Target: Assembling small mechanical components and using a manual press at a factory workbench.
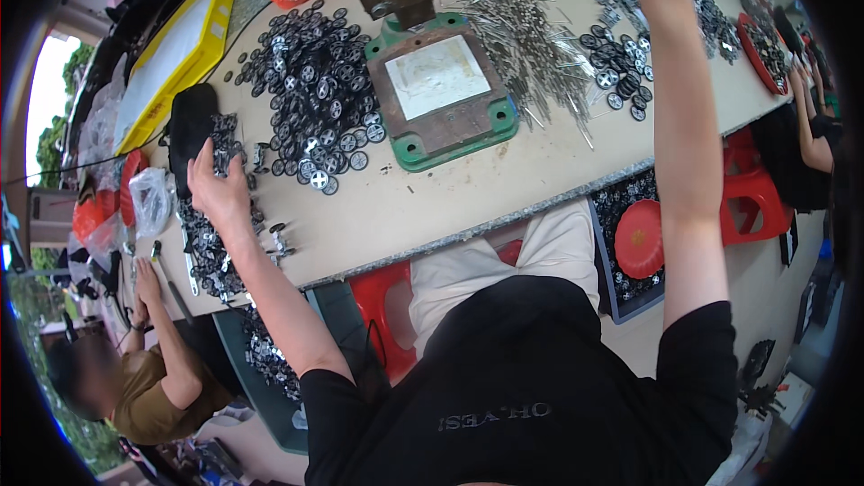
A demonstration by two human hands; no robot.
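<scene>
Left hand [216,187], fingers spread open, is reaching onto small black wheel parts [209,243] lying at the worktop [432,202] near edge. Beyond, a larger wheel heap [315,94] is lying beside a green-based press [441,90]. Right arm is extending upward; its hand is leaving view, state indeterminable.

The left hand [219,187] lies spread on the desk [468,189], its fingers [200,160] touching a heap of small black parts [209,243]. Just beyond them lie black wheels [315,90]. The right arm reaches up past a green press base [441,90]; its hand is out of view.
</scene>
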